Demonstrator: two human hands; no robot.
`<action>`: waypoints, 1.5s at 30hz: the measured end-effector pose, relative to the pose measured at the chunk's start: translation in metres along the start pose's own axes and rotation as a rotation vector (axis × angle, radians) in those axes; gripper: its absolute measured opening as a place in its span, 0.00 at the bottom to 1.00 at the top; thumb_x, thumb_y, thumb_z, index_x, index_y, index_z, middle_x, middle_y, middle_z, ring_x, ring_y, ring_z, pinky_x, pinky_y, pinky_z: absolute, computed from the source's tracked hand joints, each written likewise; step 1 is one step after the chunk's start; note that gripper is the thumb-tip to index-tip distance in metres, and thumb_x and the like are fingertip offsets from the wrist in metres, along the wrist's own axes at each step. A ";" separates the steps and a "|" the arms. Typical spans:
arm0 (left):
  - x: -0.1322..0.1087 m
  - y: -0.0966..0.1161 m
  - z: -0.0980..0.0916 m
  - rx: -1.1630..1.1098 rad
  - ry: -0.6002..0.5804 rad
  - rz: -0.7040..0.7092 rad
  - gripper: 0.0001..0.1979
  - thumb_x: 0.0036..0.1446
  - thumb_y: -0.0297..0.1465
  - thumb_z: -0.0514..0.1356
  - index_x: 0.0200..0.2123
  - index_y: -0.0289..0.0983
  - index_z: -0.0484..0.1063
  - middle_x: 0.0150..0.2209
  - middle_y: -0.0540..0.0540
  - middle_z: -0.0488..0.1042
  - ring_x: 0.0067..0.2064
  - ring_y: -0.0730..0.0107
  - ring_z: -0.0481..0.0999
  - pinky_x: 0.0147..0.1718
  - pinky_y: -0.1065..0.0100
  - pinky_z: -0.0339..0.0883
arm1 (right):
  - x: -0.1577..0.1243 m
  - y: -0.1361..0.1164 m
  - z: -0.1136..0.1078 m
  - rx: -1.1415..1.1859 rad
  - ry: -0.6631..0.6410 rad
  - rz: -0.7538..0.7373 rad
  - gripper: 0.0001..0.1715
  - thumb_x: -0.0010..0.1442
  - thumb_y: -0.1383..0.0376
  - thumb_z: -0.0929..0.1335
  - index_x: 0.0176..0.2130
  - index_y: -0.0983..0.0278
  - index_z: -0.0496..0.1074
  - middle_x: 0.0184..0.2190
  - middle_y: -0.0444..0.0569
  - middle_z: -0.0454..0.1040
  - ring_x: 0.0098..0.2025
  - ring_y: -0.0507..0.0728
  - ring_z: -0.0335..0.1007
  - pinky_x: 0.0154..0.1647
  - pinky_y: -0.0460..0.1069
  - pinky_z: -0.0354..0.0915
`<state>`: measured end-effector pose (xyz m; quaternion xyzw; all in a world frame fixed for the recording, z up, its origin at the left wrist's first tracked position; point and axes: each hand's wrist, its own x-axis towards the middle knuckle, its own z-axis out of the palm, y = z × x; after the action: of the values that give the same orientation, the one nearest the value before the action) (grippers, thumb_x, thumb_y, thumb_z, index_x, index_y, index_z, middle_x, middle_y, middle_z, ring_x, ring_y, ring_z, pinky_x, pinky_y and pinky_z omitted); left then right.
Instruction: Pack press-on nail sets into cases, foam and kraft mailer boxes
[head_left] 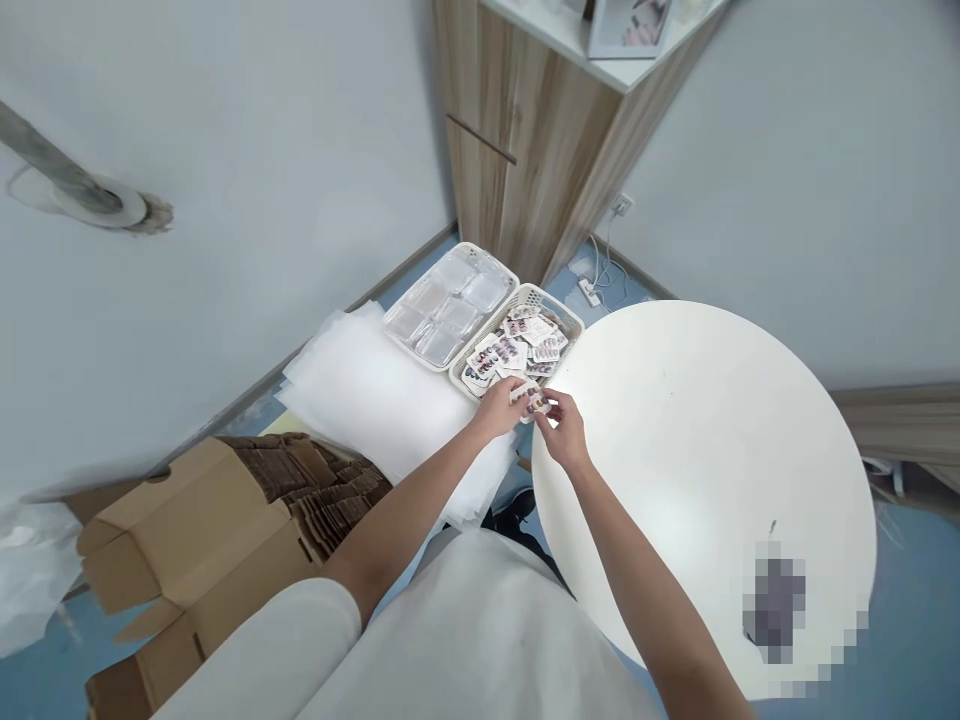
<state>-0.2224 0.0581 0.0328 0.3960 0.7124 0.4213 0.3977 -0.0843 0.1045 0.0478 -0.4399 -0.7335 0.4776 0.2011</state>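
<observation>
Between both hands is a small white card [531, 399] with rows of coloured oval pieces. My left hand [501, 406] pinches its left side, and my right hand [564, 430] has its fingers closed on the right side. Both hands are over the near edge of a white perforated basket [574, 327], which holds a loose pile of similar cards [504, 352]. A second white basket [395, 318] touches it on the left, with several clear plastic boxes [459, 312] inside.
A round white table [705, 430] stands at the right with a pixelated dark object on it. White sheets [375, 380] lie left of the baskets, near flattened cardboard boxes [202, 520]. Behind are a wooden cabinet [525, 130] and a power strip [589, 292] on the floor.
</observation>
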 end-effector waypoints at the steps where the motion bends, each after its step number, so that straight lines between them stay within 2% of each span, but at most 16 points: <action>1: -0.008 0.004 0.007 -0.097 -0.031 -0.027 0.09 0.51 0.29 0.56 0.38 0.36 0.67 0.38 0.45 0.72 0.41 0.67 0.71 0.41 0.65 0.64 | -0.010 0.001 -0.007 0.090 0.026 0.041 0.25 0.51 0.62 0.65 0.50 0.60 0.60 0.46 0.51 0.64 0.38 0.53 0.66 0.41 0.52 0.65; 5: -0.048 0.022 0.042 -0.414 -0.131 -0.212 0.12 0.50 0.33 0.58 0.37 0.34 0.65 0.36 0.44 0.74 0.37 0.68 0.73 0.35 0.67 0.65 | -0.063 0.013 -0.034 0.434 0.104 0.204 0.34 0.47 0.59 0.68 0.51 0.57 0.55 0.45 0.49 0.63 0.32 0.50 0.69 0.36 0.51 0.67; 9: -0.092 0.033 0.082 -0.521 -0.248 -0.364 0.16 0.48 0.38 0.60 0.38 0.36 0.65 0.40 0.43 0.74 0.40 0.68 0.73 0.36 0.67 0.63 | -0.123 0.034 -0.056 0.564 0.191 0.301 0.33 0.44 0.59 0.70 0.49 0.59 0.59 0.38 0.46 0.67 0.30 0.50 0.69 0.35 0.50 0.66; 14: -0.132 0.037 0.120 -0.458 -0.352 -0.393 0.17 0.44 0.40 0.62 0.35 0.36 0.66 0.38 0.45 0.74 0.39 0.70 0.72 0.35 0.68 0.61 | -0.171 0.054 -0.079 0.636 0.359 0.317 0.23 0.45 0.56 0.70 0.41 0.63 0.66 0.24 0.41 0.65 0.29 0.51 0.67 0.35 0.50 0.66; 17: -0.145 0.040 0.131 -0.374 -0.348 -0.322 0.16 0.44 0.39 0.62 0.34 0.36 0.67 0.33 0.47 0.74 0.34 0.73 0.72 0.31 0.71 0.61 | -0.189 0.063 -0.094 0.666 0.342 0.294 0.24 0.46 0.54 0.69 0.41 0.64 0.68 0.24 0.41 0.66 0.29 0.51 0.66 0.35 0.51 0.66; 22: -0.157 0.045 0.138 -0.270 -0.294 -0.238 0.12 0.43 0.33 0.62 0.32 0.35 0.69 0.28 0.49 0.72 0.29 0.75 0.71 0.30 0.72 0.62 | -0.208 0.075 -0.110 0.665 0.360 0.309 0.28 0.44 0.52 0.70 0.42 0.64 0.70 0.25 0.42 0.64 0.29 0.51 0.65 0.36 0.51 0.66; 28: -0.166 0.040 0.142 -0.243 -0.289 -0.229 0.09 0.44 0.32 0.62 0.31 0.34 0.69 0.26 0.49 0.71 0.28 0.75 0.72 0.31 0.70 0.64 | -0.215 0.083 -0.108 0.712 0.346 0.336 0.26 0.45 0.53 0.70 0.43 0.62 0.70 0.26 0.42 0.65 0.30 0.51 0.66 0.36 0.51 0.66; 33: -0.150 0.036 0.131 -0.175 -0.296 -0.151 0.08 0.44 0.31 0.61 0.29 0.34 0.70 0.27 0.48 0.72 0.29 0.74 0.71 0.33 0.69 0.65 | -0.210 0.080 -0.108 0.652 0.303 0.320 0.21 0.48 0.55 0.68 0.41 0.62 0.71 0.33 0.47 0.72 0.36 0.54 0.68 0.41 0.52 0.65; 38: -0.127 0.042 0.116 -0.047 -0.430 -0.005 0.07 0.49 0.32 0.57 0.31 0.34 0.71 0.28 0.48 0.72 0.31 0.72 0.71 0.33 0.69 0.65 | -0.193 0.065 -0.111 0.437 0.262 0.276 0.22 0.48 0.58 0.68 0.44 0.61 0.70 0.39 0.50 0.72 0.36 0.53 0.67 0.39 0.51 0.64; 41: -0.119 0.045 0.112 0.019 -0.482 0.079 0.08 0.50 0.32 0.56 0.31 0.35 0.71 0.29 0.47 0.73 0.32 0.71 0.70 0.33 0.68 0.64 | -0.184 0.055 -0.108 0.368 0.224 0.242 0.18 0.48 0.57 0.67 0.38 0.62 0.73 0.32 0.48 0.73 0.32 0.53 0.67 0.35 0.50 0.64; 43: -0.115 0.045 0.111 0.017 -0.455 0.094 0.09 0.50 0.33 0.57 0.34 0.35 0.71 0.30 0.47 0.72 0.32 0.71 0.70 0.34 0.69 0.64 | -0.180 0.051 -0.104 0.400 0.228 0.262 0.16 0.48 0.56 0.67 0.34 0.63 0.73 0.26 0.47 0.73 0.28 0.53 0.67 0.32 0.49 0.64; 45: -0.113 0.044 0.110 -0.016 -0.399 0.068 0.13 0.48 0.34 0.58 0.38 0.35 0.70 0.31 0.47 0.72 0.33 0.72 0.70 0.34 0.69 0.64 | -0.178 0.050 -0.100 0.491 0.284 0.293 0.16 0.48 0.55 0.67 0.33 0.64 0.73 0.26 0.47 0.73 0.28 0.53 0.68 0.31 0.49 0.64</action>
<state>-0.0709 0.0022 0.0634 0.4923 0.6022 0.3535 0.5196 0.1044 0.0150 0.0727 -0.5417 -0.4895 0.5979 0.3308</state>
